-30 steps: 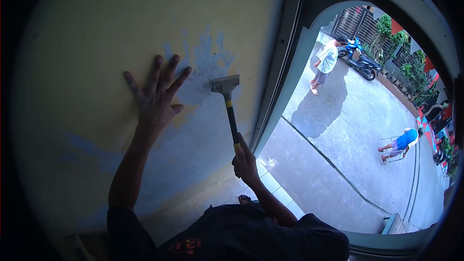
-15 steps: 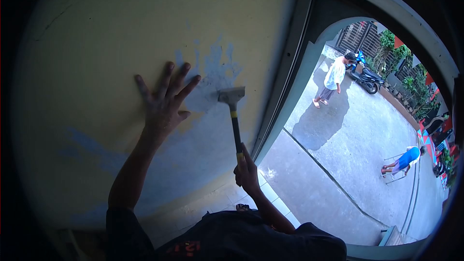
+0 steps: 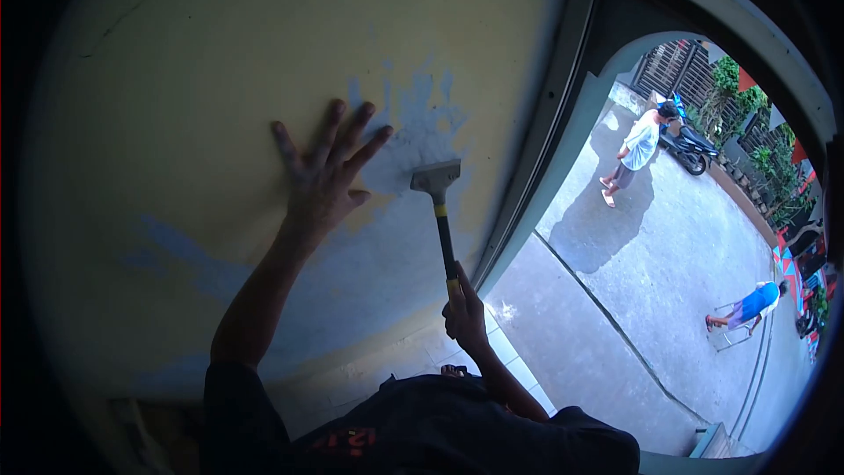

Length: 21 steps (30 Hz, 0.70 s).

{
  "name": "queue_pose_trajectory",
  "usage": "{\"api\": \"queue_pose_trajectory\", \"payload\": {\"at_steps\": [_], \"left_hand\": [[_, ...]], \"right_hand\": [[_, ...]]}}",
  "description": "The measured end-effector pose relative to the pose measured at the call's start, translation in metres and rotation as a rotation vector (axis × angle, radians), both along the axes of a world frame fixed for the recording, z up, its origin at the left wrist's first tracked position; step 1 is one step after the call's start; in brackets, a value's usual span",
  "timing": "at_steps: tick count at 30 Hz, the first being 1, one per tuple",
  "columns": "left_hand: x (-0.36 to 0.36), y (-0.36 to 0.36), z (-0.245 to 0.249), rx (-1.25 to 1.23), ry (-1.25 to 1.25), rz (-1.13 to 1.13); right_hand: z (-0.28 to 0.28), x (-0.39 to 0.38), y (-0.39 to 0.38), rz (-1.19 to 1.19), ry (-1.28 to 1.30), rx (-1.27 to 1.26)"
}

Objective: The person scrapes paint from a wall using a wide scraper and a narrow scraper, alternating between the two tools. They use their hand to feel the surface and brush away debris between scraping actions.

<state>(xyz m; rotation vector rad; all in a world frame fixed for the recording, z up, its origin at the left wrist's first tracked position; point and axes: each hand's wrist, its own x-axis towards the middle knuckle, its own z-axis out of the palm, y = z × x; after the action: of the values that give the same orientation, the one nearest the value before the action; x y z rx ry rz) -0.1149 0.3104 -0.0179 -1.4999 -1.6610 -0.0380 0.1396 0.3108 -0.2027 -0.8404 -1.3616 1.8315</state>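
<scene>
My left hand [image 3: 323, 169] lies spread on the yellow wall [image 3: 237, 62], left of a patch where the paint is gone. In my right hand [image 3: 466, 312] is a long-handled scraper [image 3: 446, 233], gripped near the lower end of its black and yellow handle. The scraper's wide metal head [image 3: 436, 178] is at the bare grey-blue patch [image 3: 406, 163], a little right of my left fingertips. Ragged strips of bare wall run upward from that patch, and a larger pale area [image 3: 369, 264] spreads below it.
A dark door frame [image 3: 549, 114] borders the wall on the right. Outside on the concrete yard are a standing person [image 3: 640, 148], a parked motorbike [image 3: 690, 145] and a person bent over a walking frame [image 3: 754, 306]. White floor tiles [image 3: 505, 356] show beneath.
The view has shifted, so the wall and both hands sit further right. My left hand stays on the wall. The scraper's head is slightly tilted compared with before. The standing person outside has changed stance.
</scene>
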Motion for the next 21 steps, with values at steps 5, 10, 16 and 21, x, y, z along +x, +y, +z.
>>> {"api": "queue_pose_trajectory", "payload": {"at_steps": [5, 10, 16, 21], "left_hand": [[0.003, -0.003, -0.002, -0.022, 0.027, 0.022], [0.008, 0.000, 0.004, -0.004, 0.027, 0.062], [0.010, 0.000, 0.003, -0.008, 0.007, 0.046], [0.010, 0.001, 0.000, -0.009, 0.028, 0.063]], "right_hand": [[0.015, -0.001, 0.004, -0.064, 0.025, 0.004], [0.011, -0.001, -0.001, 0.022, 0.077, -0.097], [0.012, 0.001, 0.000, 0.023, 0.079, -0.032], [0.015, 0.002, -0.002, 0.035, 0.051, -0.078]]}}
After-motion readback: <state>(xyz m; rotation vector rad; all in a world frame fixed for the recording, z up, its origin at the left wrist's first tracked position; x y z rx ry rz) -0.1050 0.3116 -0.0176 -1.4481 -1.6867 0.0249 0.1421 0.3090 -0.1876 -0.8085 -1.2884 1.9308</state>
